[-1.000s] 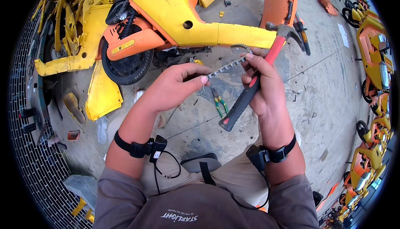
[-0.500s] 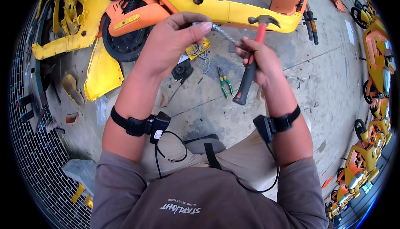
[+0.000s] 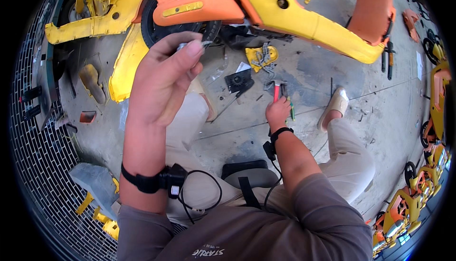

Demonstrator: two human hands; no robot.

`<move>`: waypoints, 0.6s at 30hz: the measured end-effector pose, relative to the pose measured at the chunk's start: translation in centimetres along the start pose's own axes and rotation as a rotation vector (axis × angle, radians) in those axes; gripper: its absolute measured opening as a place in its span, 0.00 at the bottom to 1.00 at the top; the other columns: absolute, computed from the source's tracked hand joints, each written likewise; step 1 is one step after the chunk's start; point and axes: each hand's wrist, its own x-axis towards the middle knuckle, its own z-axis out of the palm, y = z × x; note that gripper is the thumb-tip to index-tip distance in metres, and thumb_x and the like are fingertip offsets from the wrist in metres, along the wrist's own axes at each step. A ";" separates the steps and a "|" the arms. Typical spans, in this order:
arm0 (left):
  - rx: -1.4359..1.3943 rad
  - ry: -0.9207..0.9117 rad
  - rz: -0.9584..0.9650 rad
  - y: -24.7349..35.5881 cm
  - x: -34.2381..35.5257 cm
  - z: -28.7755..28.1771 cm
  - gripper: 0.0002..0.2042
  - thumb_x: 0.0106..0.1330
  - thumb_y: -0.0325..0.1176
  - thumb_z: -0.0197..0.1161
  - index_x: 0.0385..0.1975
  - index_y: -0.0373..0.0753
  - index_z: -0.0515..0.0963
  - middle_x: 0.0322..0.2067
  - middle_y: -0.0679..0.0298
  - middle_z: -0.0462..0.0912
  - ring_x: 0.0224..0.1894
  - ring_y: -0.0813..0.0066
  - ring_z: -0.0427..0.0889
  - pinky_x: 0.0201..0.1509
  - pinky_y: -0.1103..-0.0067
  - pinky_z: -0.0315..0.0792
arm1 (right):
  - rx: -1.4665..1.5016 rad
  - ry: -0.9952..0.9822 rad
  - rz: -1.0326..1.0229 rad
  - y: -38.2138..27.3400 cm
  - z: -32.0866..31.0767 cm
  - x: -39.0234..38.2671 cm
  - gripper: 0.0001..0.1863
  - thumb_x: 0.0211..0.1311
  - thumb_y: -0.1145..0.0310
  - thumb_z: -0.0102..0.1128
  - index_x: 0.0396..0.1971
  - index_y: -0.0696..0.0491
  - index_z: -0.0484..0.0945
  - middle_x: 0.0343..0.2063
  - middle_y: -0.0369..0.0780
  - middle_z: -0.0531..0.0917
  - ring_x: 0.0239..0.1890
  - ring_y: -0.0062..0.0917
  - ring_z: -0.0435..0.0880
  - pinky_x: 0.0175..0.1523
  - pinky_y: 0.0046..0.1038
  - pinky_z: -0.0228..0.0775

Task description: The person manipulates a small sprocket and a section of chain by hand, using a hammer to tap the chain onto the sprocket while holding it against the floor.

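Observation:
My left hand [image 3: 166,66] is raised, its thumb and fingers pinched on a thin silvery metal piece [image 3: 206,44]. Only its end shows past the fingertips, seen nearly end-on, so its full shape is hidden. Low over the floor, my right hand [image 3: 279,111] is closed around a claw hammer with a red neck [image 3: 276,93]; hand and wrist cover most of its dark grip. Right beside the hammer lie pliers with green handles [image 3: 292,112], partly behind my fingers.
Ahead stand yellow and orange scooter body panels [image 3: 304,23] with a black wheel [image 3: 159,21]. Between my feet and them lie a yellow piece [image 3: 263,57] with a grey chain, a black part [image 3: 237,80] and a sandal-shaped piece [image 3: 91,83]. Scooters [image 3: 408,194] line the right side.
My right hand has let go of the metal piece's far end and carried the hammer down to the floor beside the pliers. My left hand keeps its piece, slightly lower and further left.

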 end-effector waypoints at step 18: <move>0.055 -0.104 0.051 -0.6 -1.1 -4.3 0.20 0.60 0.42 0.76 0.44 0.34 0.82 0.45 0.58 0.81 0.50 0.72 0.78 0.51 0.76 0.76 | 0.032 -0.330 -0.628 -12.4 7.7 3.6 0.25 0.49 0.63 0.74 0.45 0.52 0.73 0.45 0.41 0.78 0.52 0.38 0.77 0.54 0.39 0.69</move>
